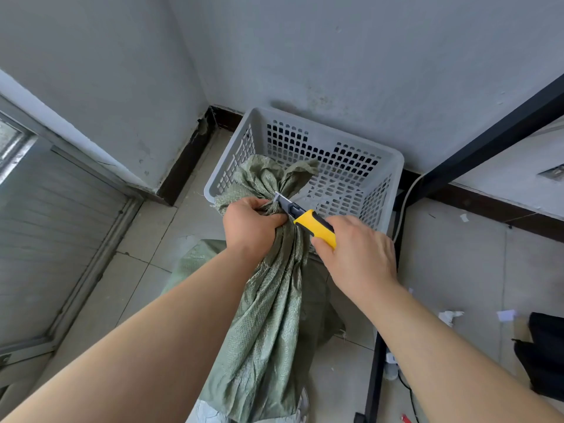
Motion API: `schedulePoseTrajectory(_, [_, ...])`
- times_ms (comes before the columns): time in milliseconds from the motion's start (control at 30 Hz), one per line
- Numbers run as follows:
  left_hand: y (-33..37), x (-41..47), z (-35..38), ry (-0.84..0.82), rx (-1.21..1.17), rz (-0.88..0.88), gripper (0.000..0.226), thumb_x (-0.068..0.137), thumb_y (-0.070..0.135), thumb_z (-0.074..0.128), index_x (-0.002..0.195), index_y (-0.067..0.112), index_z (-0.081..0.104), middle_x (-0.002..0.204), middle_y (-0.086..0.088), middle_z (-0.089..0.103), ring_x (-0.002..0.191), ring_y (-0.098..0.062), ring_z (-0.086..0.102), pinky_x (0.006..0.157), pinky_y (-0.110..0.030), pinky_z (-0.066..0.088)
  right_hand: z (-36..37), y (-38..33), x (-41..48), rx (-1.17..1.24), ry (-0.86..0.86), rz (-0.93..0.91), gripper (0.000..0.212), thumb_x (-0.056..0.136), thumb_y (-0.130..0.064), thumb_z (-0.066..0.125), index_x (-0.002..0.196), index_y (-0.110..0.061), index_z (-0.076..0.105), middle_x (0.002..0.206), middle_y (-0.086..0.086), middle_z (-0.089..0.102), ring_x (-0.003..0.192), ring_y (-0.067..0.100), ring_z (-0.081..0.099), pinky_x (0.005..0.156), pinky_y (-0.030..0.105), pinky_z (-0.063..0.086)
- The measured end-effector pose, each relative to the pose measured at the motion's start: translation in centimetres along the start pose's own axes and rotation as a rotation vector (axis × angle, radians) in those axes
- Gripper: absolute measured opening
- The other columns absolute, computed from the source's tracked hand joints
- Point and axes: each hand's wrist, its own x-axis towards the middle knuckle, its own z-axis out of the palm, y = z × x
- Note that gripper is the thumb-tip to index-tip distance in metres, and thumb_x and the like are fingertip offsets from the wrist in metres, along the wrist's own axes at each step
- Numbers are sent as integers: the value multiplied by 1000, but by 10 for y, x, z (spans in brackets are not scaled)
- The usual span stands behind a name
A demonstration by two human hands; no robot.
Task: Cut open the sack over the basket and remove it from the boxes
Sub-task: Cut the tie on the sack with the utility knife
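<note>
- Left hand (250,227): fingers (265,206) curled fully closed around the gathered neck of the sack (271,300), bunching the green woven cloth into a tight rope just below its tied mouth.
- Right hand (360,254): fingers wrapped closed around the yellow-and-black handle of the utility knife (308,222); the thumb lies along the near side of the handle.
- Knife: long axis runs from the right-hand fingers up and to the left; the short metal blade touches the sack neck just beyond the left-hand fingers, at the tie.
- Sack: long axis runs from the left-hand fingers down toward the camera, hanging in stretched folds between the two forearms. Its loose mouth flares out past the left-hand fingers, over the near rim of the basket (393,166).
- Basket: grey, perforated, standing on the tiled floor (143,239) in the corner of the room, directly beyond both sets of fingers; what can be seen of its inside holds nothing but the sack's flared end.
- Sack contents: hidden by the cloth; the boxes cannot be made out.
- Right of the right-hand fingers: a black metal frame leg (375,361) and scraps of paper on the floor.
</note>
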Motion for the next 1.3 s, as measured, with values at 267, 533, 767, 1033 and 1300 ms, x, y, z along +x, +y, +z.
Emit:
schedulePoseTrajectory(267, [3, -4, 2, -15, 0, -4, 31, 71, 15, 82, 97, 9, 67, 70, 4, 58, 65, -16, 56, 68, -31, 52, -1, -5, -10, 76, 67, 64, 33, 93, -46, 50, 114, -23, 60, 95, -4, 60, 82, 27, 62, 63, 30, 31])
schedulePoseTrajectory(533, [-2, 1, -10, -5, 23, -14, 27, 72, 11, 81, 96, 11, 68, 68, 8, 57, 58, -6, 52, 53, -21, 45, 6, -12, -3, 58, 89, 3, 28, 91, -47, 52, 100, -23, 60, 81, -7, 50, 78, 26, 62, 59, 30, 28])
schedulePoseTrajectory(767, [-2, -5, -9, -32, 91, 37, 27, 72, 12, 81, 96, 10, 69, 75, 2, 60, 70, -17, 56, 64, -26, 45, 6, -9, -2, 123, 122, 22, 28, 90, -47, 55, 104, -25, 64, 90, -4, 62, 82, 27, 62, 62, 30, 31])
schedulePoseTrajectory(1033, [-15, 5, -33, 6, 103, -114, 30, 72, 9, 81, 100, 9, 70, 91, -4, 66, 80, -20, 61, 73, -27, 48, -6, 2, 2, 206, 202, 118, 31, 86, -48, 57, 87, -18, 65, 71, -1, 60, 65, 24, 57, 54, 30, 36])
schedulePoseTrajectory(1300, [-38, -11, -39, -22, -140, -229, 40, 71, 14, 83, 106, 12, 66, 92, -4, 69, 79, -20, 68, 75, -35, 59, -4, 3, 17, 337, 113, 157, 34, 83, -47, 58, 73, -15, 61, 60, 5, 60, 60, 26, 58, 59, 34, 47])
